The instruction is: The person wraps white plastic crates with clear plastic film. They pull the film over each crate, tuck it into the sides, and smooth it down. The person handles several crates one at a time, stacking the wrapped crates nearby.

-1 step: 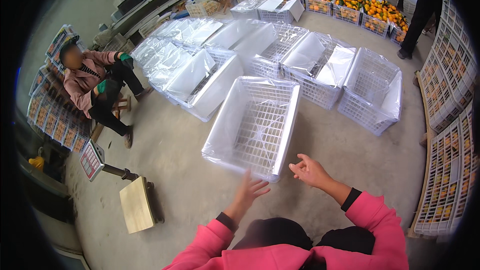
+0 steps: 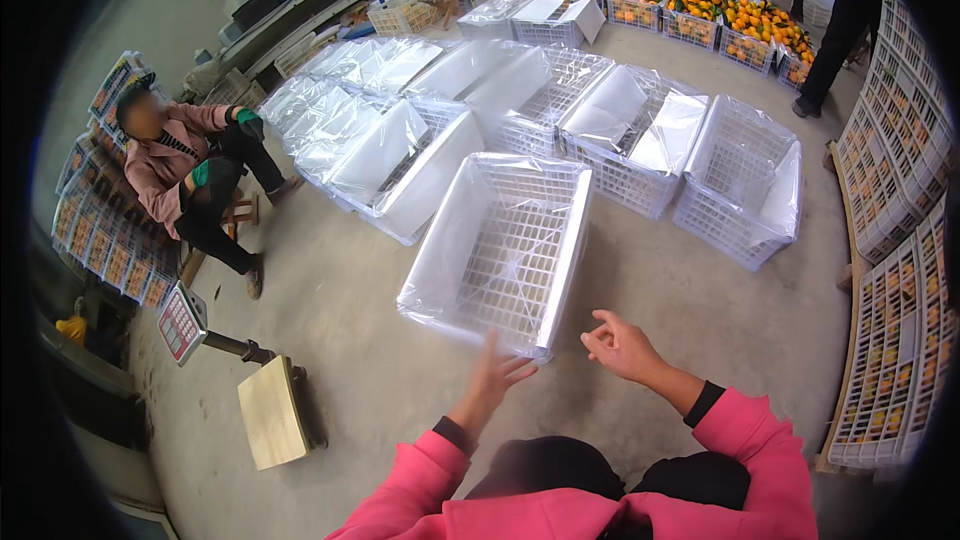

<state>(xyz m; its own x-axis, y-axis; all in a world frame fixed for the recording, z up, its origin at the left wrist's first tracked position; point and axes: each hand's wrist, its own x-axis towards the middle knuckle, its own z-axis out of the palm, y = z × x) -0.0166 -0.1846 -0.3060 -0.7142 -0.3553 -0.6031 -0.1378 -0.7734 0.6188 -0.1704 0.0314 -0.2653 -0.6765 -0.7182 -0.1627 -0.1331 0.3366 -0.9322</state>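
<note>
Both hands are raised in the lower centre of the frame, pink sleeves entering from the bottom edge. The left hand (image 2: 497, 372) is open with fingers spread, holding nothing; its fingertips lie at or just short of the near rim of the lined crate (image 2: 505, 245), and contact cannot be confirmed. The right hand (image 2: 620, 345) is loosely curled, fingers half bent, empty, just beside the crate's near right corner and apart from it.

The lined crate is a white plastic lattice crate lying on the concrete floor (image 2: 690, 310) at the centre of the frame, set at a slight angle, with a clear plastic bag fitted inside and folded over its rim. It holds no fruit.

Behind it, across the upper centre, a row of similar bag-lined crates (image 2: 640, 140) stands side by side, more of them running to the upper left. Along the top edge, crates of oranges (image 2: 700, 10) are lined up. A standing person's dark legs (image 2: 835, 30) show at the upper right.

At the left of the frame a seated person (image 2: 190, 180) in a pink jacket and green gloves sits on a low stool. Below that person, in the lower left, a platform scale (image 2: 270, 410) with a wooden board and a tilted display head stands on the floor. Stacked white crates (image 2: 900, 340) line the right edge.
</note>
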